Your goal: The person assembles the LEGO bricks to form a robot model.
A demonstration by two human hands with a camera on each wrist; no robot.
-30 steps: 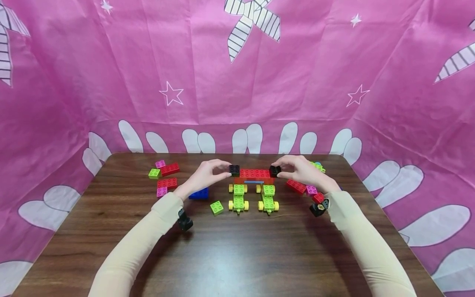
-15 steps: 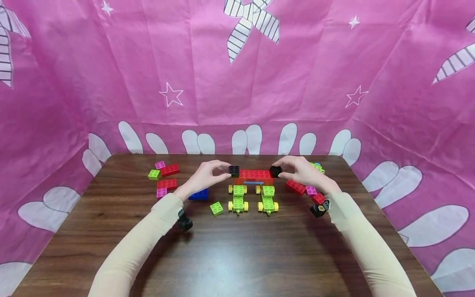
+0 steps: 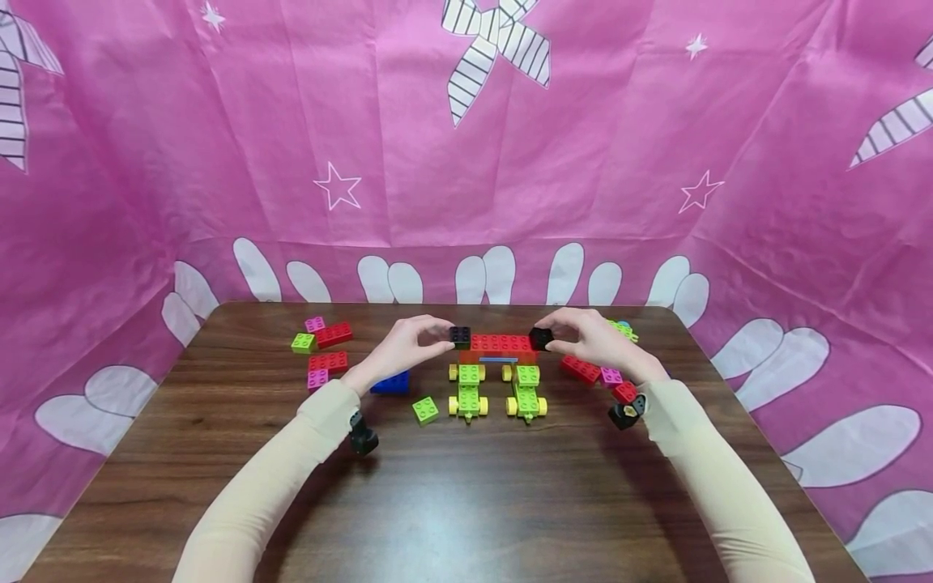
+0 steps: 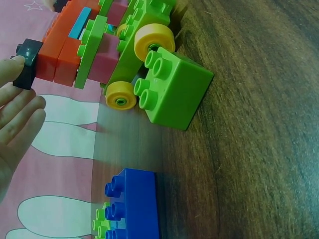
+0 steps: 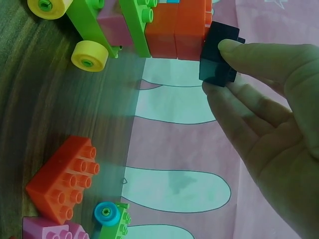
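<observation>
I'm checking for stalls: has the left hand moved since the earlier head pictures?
No. Judged against the loose green brick in the head view, the left hand shows no visible shift in any direction; it pinches a black brick.

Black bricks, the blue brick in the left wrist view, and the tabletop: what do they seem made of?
Black bricks: likely hard plastic, fairly glossy; crisp moulded edges and a light glint.
Blue brick: probably the same plastic, satin; even colour and round moulded studs.
Tabletop: wood or wood-look laminate, I can't tell which; brown streaked grain, with a soft light patch suggesting a semi-gloss finish.
</observation>
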